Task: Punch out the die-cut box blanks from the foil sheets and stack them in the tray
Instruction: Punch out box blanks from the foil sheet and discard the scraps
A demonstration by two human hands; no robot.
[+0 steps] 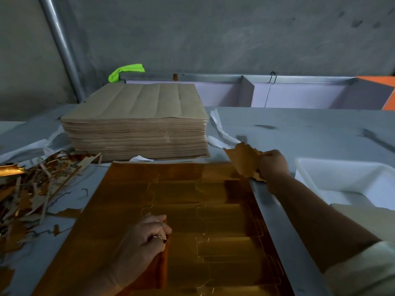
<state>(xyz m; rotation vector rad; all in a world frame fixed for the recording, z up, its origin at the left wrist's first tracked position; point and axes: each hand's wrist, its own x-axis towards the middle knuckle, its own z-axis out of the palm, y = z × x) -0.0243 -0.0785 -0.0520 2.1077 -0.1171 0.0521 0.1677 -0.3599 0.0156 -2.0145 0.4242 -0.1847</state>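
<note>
One grey surface (299,129) carries everything: a tall stack of brown-backed sheets (136,116) left of upper centre and, in front of it at lower centre, the gold foil sheet (192,189), lying flat with its long axis running up-frame toward the stack. The white tray (350,178) sits at the right, just beside the right hand (272,165) and well apart from the left hand (145,233). The right grip pinches a torn waste strip (243,161) at the sheet's upper right corner; the die-cut blanks (224,221) lie below and left of it. The left grip is curled on the sheet; whether it holds a fold or only presses, I cannot tell.
</note>
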